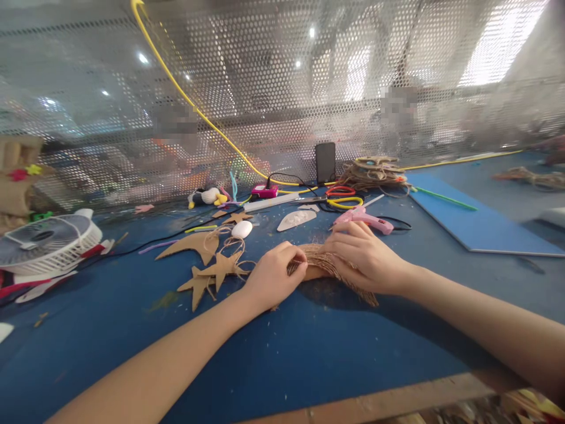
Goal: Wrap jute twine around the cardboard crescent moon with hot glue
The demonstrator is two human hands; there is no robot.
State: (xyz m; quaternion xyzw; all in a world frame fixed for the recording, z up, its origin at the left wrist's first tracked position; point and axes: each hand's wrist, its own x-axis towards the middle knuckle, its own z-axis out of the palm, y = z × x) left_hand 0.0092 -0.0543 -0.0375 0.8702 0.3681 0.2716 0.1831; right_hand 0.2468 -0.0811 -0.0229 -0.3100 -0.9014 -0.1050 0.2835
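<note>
Landmark: the gun (pixel 373 222), pink, lay on the blue table (pixel 282 359); all places below were read from it, as the wearer faced it.
Twine: the twine (pixel 314 252), brown and curved in rows, was left of and nearer than the gun, with its loose-looking end running out under the right hand.
Card: the card (pixel 312 273), brown, showed beneath the arc of twine, nearer than the gun.
Left hand: the left hand (pixel 277 272) was left of and nearer than the gun; thumb and forefinger were pinched together on the twine.
Right hand: the right hand (pixel 364 256) was just nearer than the gun, overlapping it in view; fingers lay bent across the twine. Could not tell whether the thumb closed on it from below.
Stars: two stars (pixel 223 268), brown with string, were well left of and nearer than the gun.
Crescent: the crescent (pixel 192 246) was farther left of the gun than the stars.
White pieces: an oval (pixel 242 229) and a half-round plate (pixel 296 220) were left of the gun, the plate closer to it.
Scissors: the scissors (pixel 342 198), orange and yellow handled, lay just beyond the gun.
Phone: the phone (pixel 325 163) stood upright, beyond and left of the gun.
Stack: the stack (pixel 375 174) of card and twine was beyond the gun.
Board: the board (pixel 481 215), blue, lay right of the gun.
Fan: the fan (pixel 48 238) was far left of the gun.
</note>
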